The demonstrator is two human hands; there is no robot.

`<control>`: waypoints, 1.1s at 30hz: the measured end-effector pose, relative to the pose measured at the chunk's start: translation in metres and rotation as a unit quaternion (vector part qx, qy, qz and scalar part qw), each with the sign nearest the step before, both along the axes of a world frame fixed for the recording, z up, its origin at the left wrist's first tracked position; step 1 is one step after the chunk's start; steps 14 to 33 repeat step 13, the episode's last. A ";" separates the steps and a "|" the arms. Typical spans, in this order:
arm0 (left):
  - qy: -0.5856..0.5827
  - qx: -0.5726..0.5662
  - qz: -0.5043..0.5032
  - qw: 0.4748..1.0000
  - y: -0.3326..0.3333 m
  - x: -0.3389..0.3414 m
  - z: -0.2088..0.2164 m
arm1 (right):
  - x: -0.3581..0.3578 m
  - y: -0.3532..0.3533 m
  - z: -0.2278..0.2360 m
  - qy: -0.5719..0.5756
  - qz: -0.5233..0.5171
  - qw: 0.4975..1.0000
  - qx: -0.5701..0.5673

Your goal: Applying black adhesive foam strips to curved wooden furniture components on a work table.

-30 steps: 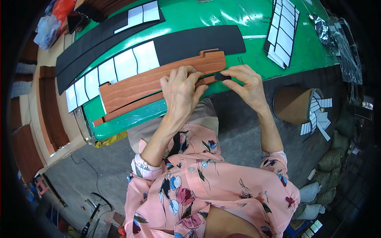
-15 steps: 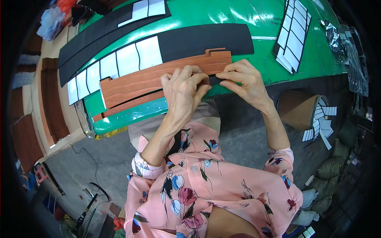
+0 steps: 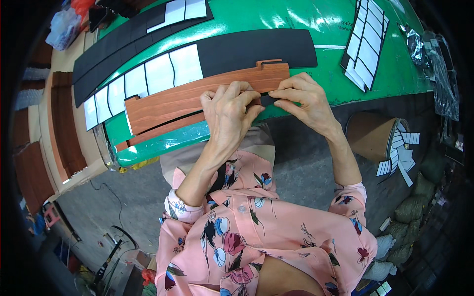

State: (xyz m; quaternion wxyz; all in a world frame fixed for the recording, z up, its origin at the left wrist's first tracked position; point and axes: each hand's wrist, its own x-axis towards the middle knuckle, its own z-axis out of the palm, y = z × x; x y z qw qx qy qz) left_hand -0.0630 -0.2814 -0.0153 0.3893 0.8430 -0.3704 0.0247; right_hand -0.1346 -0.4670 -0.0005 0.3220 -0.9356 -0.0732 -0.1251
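Note:
A wood-grain brown board (image 3: 168, 106), notched at two corners, lies near the front edge of the green table (image 3: 326, 81). My left hand (image 3: 229, 108) is closed in a pinch at the board's near edge, with its fingertips partly hidden. Just to its right, a small black strip (image 3: 266, 99) shows between the two hands. Thumb and fingers of my right hand (image 3: 303, 101) pinch this strip at the board's near right edge. A narrower brown strip (image 3: 173, 127) runs along the board's near side, separated by a dark gap.
Behind the board lies a black foam sheet (image 3: 256, 47) bearing white backing pieces (image 3: 185, 64). Further left are more black sheets (image 3: 123, 52). A white-and-black piece (image 3: 366, 44) lies at the right. Below the table edge stands a brown bin (image 3: 368, 135) with white scraps. Stacked brown panels (image 3: 71, 123) are at left.

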 end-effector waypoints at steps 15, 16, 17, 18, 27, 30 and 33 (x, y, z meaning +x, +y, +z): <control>-0.042 0.007 -0.065 0.997 0.007 0.001 -0.008 | -0.009 -0.005 -0.006 0.058 -0.027 0.994 0.092; -0.042 0.007 -0.065 0.997 0.007 0.001 -0.008 | -0.009 -0.005 -0.006 0.058 -0.027 0.994 0.092; -0.042 0.007 -0.065 0.997 0.007 0.001 -0.008 | -0.009 -0.005 -0.006 0.058 -0.027 0.994 0.092; -0.042 0.007 -0.065 0.997 0.007 0.001 -0.008 | -0.009 -0.005 -0.006 0.058 -0.027 0.994 0.092; -0.042 0.007 -0.065 0.997 0.007 0.001 -0.008 | -0.009 -0.005 -0.006 0.058 -0.027 0.994 0.092; -0.042 0.007 -0.065 0.997 0.007 0.001 -0.008 | -0.009 -0.005 -0.006 0.058 -0.027 0.994 0.092; -0.042 0.007 -0.065 0.997 0.007 0.001 -0.008 | -0.009 -0.005 -0.006 0.058 -0.027 0.994 0.092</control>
